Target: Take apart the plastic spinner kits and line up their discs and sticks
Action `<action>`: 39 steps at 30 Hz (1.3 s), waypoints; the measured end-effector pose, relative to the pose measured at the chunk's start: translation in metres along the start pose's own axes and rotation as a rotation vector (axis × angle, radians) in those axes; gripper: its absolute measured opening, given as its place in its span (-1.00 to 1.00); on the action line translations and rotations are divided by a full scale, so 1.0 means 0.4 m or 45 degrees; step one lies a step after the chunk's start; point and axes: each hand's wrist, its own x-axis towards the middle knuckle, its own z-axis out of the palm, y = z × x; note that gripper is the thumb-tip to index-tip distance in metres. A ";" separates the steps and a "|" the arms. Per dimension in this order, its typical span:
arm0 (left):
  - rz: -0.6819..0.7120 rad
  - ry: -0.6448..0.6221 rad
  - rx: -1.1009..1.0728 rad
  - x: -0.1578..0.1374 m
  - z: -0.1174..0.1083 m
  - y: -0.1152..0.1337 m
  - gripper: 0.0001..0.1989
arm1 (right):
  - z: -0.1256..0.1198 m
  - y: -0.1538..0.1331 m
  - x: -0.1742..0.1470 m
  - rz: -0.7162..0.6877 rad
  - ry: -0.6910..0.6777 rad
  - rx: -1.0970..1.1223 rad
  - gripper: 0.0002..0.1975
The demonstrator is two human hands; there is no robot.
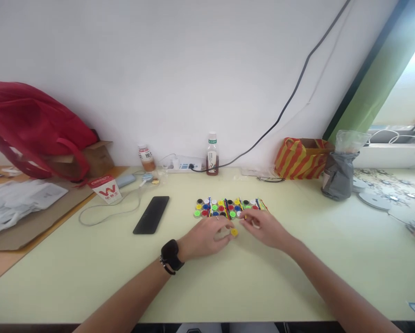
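Observation:
My left hand, with a black watch on its wrist, pinches a small round yellow cap-like piece between thumb and fingertips, just above the table. Close by on the right, my right hand has its thumb and forefinger drawn together, and what they hold, if anything, is too small to name. Just beyond both hands lie rows of small round pieces in green, red, blue, yellow, black and white. Thin coloured sticks stand or lie between the groups of pieces. My right hand covers part of the rows.
A black phone lies to the left. Along the wall stand a drink bottle, a second bottle, a power strip and a striped bag. A red backpack and a red-white box are farther left.

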 end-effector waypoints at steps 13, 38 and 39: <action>0.026 -0.024 -0.055 -0.015 0.030 -0.025 -0.81 | -0.038 0.188 -0.004 0.585 0.221 -0.320 -0.85; -0.320 0.005 -0.791 0.004 0.077 -0.041 -0.68 | -0.049 0.075 -0.021 0.321 0.183 0.947 -0.62; -0.352 -0.002 -0.847 0.004 0.077 -0.045 -0.65 | -0.043 0.060 -0.021 0.316 0.141 1.027 -0.62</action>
